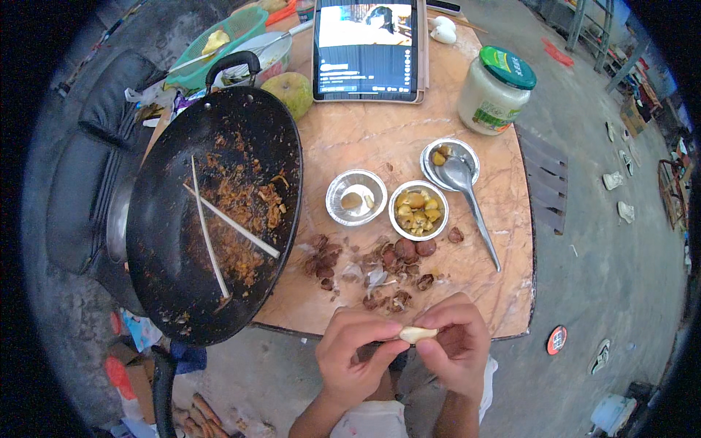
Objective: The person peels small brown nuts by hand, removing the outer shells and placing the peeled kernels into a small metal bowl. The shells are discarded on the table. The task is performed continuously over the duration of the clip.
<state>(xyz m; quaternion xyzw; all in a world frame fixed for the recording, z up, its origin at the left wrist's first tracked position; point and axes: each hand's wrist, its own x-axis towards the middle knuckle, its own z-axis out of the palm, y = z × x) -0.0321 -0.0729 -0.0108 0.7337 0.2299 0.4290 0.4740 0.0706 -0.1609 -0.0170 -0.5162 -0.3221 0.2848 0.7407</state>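
Note:
A pale peeled garlic clove (418, 334) is pinched between the fingertips of both hands, just over the table's front edge. My left hand (356, 350) grips its left end with thumb and forefinger. At the other end, my right hand (454, 342) pinches it the same way. Beyond the hands lie chestnuts (406, 250), broken brown shells (326, 257) and papery white skins (377, 276). One foil cup (356, 220) has a couple of pale pieces in it. Beside it, a second foil cup (419, 237) is filled with yellow chestnut pieces.
A large black wok (164, 180) with food residue and chopsticks (235, 222) covers the table's left. A metal spoon (479, 224) rests in stacked foil cups (475, 159). Behind stand a lit tablet (367, 71), a green-lidded glass jar (493, 93) and a green fruit (289, 93).

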